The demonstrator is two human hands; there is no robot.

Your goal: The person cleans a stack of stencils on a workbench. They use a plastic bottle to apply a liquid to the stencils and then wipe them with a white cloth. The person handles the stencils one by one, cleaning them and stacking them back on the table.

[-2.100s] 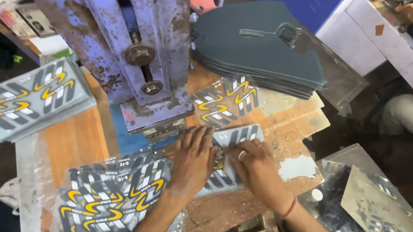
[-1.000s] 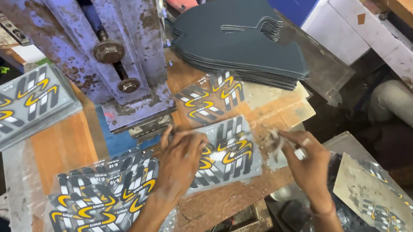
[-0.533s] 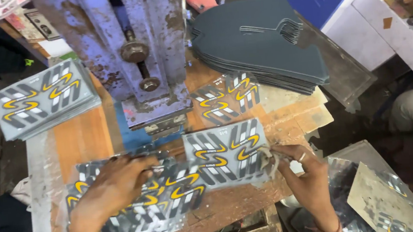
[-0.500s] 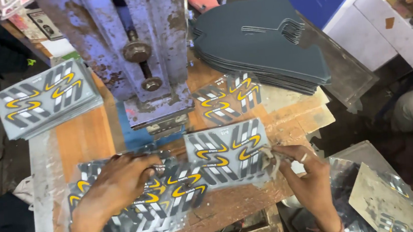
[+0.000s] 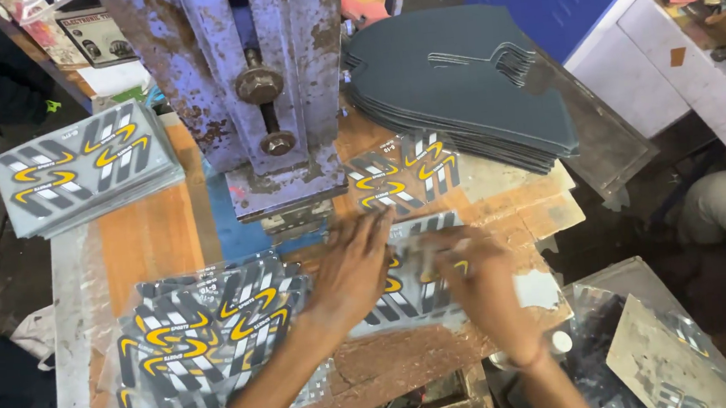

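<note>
My left hand (image 5: pixel 353 270) and right hand (image 5: pixel 474 277) press flat, fingers spread, on the printed sheet (image 5: pixel 413 274); I should keep it square before the press (image 5: pixel 271 107).

press (image 5: pixel 271 107) blocks behind | dark sheet stack (image 5: pixel 466 81) right | bare wood (image 5: pixel 152 240) left

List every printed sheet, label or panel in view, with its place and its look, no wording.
Printed sheet: under both hands, grey with yellow and white stripes.
Loose sheet pile: bench front left, same pattern, overlapping.
Neat sheet stack: far left, rectangular, same pattern.
Small printed piece: beside the press, same colours.
Control panel: top left, pale box with dark knobs.
</note>
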